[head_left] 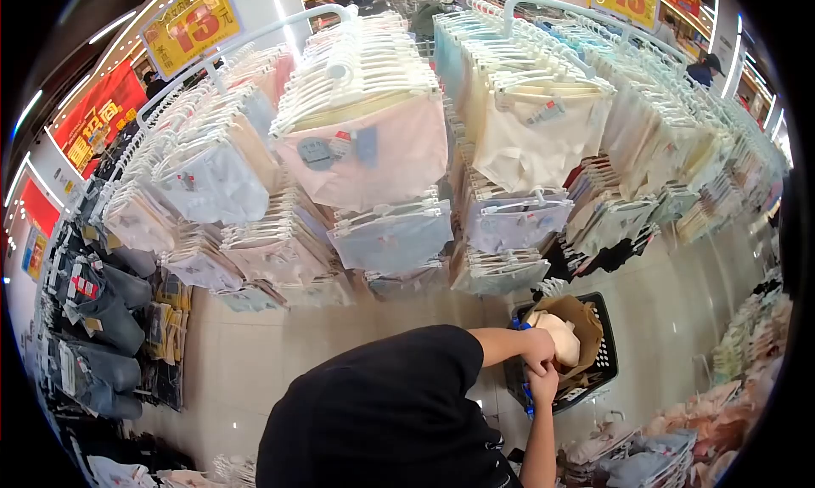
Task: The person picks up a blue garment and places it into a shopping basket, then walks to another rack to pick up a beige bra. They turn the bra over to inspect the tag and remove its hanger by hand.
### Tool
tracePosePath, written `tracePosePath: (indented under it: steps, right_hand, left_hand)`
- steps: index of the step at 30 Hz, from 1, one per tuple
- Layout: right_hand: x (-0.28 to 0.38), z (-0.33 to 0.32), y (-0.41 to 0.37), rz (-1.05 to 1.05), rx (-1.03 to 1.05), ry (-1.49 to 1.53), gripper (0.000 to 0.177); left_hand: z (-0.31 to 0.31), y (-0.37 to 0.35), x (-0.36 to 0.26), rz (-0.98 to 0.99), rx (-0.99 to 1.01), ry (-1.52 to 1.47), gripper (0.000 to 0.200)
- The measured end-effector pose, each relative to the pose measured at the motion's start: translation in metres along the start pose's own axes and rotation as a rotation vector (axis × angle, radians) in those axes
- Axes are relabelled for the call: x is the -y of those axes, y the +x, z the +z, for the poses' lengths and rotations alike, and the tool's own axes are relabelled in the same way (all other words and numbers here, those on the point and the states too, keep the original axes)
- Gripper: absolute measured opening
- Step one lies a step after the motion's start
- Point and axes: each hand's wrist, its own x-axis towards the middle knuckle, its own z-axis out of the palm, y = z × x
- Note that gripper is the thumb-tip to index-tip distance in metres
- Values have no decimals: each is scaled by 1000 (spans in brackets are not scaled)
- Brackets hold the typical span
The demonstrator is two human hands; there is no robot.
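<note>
My left hand (538,349) and my right hand (543,381) meet over the left side of a black shopping basket (606,365). Both look closed, fingertips close together. What they pinch is too small to make out. A cream-coloured cloth item (558,337) lies right beside my left hand, inside an open brown cardboard box or paper bag (586,333) in the basket. Blue parts (528,391) show along the basket's near left edge, partly behind my hands. White hangers (553,289) stick up at the basket's far end.
Racks of pastel underwear on white hangers (365,161) stand ahead in several rows. Jeans (106,305) hang at the left. More pale garments (645,445) hang at the lower right. Yellow price signs (191,23) top the racks. Shiny tiled floor (246,352) surrounds the basket.
</note>
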Motion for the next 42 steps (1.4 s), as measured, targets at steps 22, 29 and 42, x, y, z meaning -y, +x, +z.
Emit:
tracePosePath:
  steps: [22, 29, 42]
  right_hand:
    - [10, 12, -55, 85, 107, -243, 48]
    - [2, 11, -40, 74, 105, -247, 52]
    - [2, -14, -22, 76, -56, -274, 45]
  left_hand:
    - [36, -45, -18, 38, 62, -24, 42]
    - [21, -33, -17, -2, 116, -38, 38]
    - [12, 11, -3, 57, 134, -159, 29]
